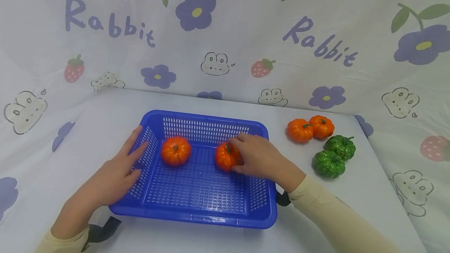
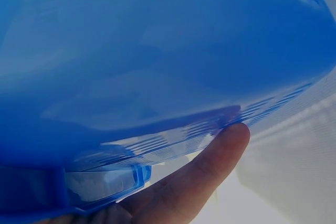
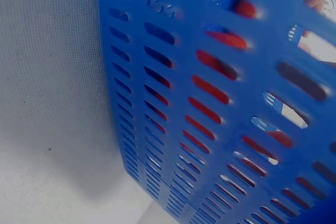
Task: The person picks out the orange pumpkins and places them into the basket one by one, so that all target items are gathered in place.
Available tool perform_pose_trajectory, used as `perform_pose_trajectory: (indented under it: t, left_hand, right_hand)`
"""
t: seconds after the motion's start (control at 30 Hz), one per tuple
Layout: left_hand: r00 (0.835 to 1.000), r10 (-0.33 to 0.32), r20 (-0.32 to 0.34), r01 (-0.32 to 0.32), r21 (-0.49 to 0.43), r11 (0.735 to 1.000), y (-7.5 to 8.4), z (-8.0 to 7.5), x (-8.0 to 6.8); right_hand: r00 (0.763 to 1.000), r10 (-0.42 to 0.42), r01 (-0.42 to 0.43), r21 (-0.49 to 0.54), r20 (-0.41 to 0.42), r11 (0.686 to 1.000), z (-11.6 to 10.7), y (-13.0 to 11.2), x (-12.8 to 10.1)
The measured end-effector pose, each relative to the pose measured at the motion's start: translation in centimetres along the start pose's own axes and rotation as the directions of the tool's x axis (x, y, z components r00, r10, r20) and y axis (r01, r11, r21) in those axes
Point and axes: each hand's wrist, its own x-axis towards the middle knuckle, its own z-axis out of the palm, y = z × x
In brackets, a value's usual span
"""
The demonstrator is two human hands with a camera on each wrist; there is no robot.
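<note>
A blue plastic basket (image 1: 197, 221) with slotted walls stands on the white table, two small orange pumpkins inside. My right hand (image 1: 258, 155) reaches into its right half and grips one orange pumpkin (image 1: 225, 157), fingers at the far side and thumb at the near side. The other orange pumpkin (image 1: 176, 150) sits in the left half. At the basket's left rim rests my left hand (image 1: 114, 177), its fingers spread and fairly straight. From the left wrist, one finger (image 2: 210, 169) shows against the basket wall (image 2: 157, 51). The right wrist view mostly shows the slotted wall (image 3: 131, 103), with red-orange behind the slots.
To the right of the basket, two more orange pumpkins (image 1: 300, 130) lie side by side. Just nearer are two glittery green pumpkins (image 1: 328, 164), touching each other. A printed white cloth (image 1: 225, 30) hangs behind the table. Dark straps (image 1: 103, 231) circle both wrists.
</note>
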Motion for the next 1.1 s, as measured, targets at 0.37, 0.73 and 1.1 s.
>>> perform_pose_trajectory:
  t: [0.37, 0.73, 1.1]
  left_hand:
    - [1.0, 0.001, 0.0, -0.001, 0.002, 1.0, 0.0, 0.0, 0.0]
    - [1.0, 0.005, -0.006, -0.005, 0.001, 1.0, 0.0, 0.1, 0.0]
    - [1.0, 0.004, -0.005, -0.004, -0.001, 1.0, -0.2, 0.1, 0.0]
  right_hand:
    - [1.0, 0.006, -0.006, 0.031, -0.009, 1.0, 0.0, 0.2, -0.1]
    - [0.996, 0.076, -0.068, 0.188, -0.036, 0.98, -0.7, 0.4, -0.6]
    - [0.988, 0.078, -0.035, 0.288, -0.137, 0.957, -1.4, 1.1, -1.4]
